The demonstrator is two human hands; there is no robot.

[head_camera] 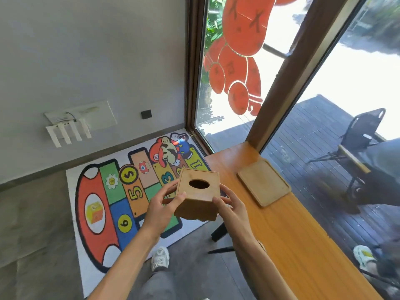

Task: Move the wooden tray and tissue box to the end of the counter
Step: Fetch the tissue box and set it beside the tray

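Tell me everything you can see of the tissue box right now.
The tissue box is a cube-like box of light brown wood with an oval opening in its top; no tissue shows in the hole. It is held in the air, tilted, over the floor rug just left of the counter's edge, not resting on anything. The left hand grips its left side and the right hand its right side.

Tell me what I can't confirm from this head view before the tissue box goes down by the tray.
- Tissue box: only darkness shows through the oval hole, so tissues cannot be confirmed; its underside faces away.
- Left hand and right hand: fingers on the far sides are hidden by the box.
- Counter: the near stretch is cut off by the bottom edge.
- Wooden tray: too blurred to judge its rim depth.
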